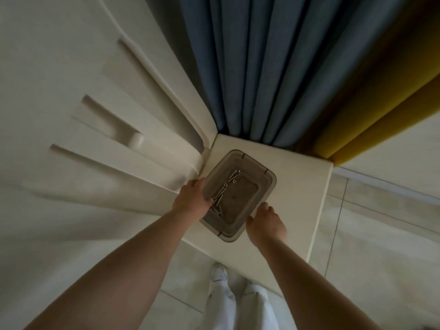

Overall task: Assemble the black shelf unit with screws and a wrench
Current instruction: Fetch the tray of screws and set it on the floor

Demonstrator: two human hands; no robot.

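Head view, looking steeply down: a cream cabinet front (71,91) fills the left side, smooth and matte, with long recessed grooves and raised mouldings fanning toward the middle. Far and centre hangs a blue-grey curtain (250,67) in deep vertical folds of woven cloth, and to its right a mustard-yellow panel (381,110) runs at a slant. Pale glossy floor tiles (381,234) with thin grout lines cover the right and near ground.

Between cabinet and curtain sits a flat cream tabletop (297,182) with squared edges and a plain, smooth surface. On it rests a smoky translucent plastic tray (269,184), rectangular with rounded corners and a stepped rim. Along the tray's left half lie the screws (234,178), slim bright metal pins with round heads, scattered in a loose line from far to near.

Both bare forearms reach in from the near edge. The left hand (190,198) grasps the tray's left rim, fingers curled over the edge. The right hand (265,222) rests against the tray's near-right rim, thumb touching the edge and fingers bent at the side; whether it truly grips cannot be told. Near, below the arms, white trouser legs (238,303) and a white shoe (219,272) stand on the tiles.
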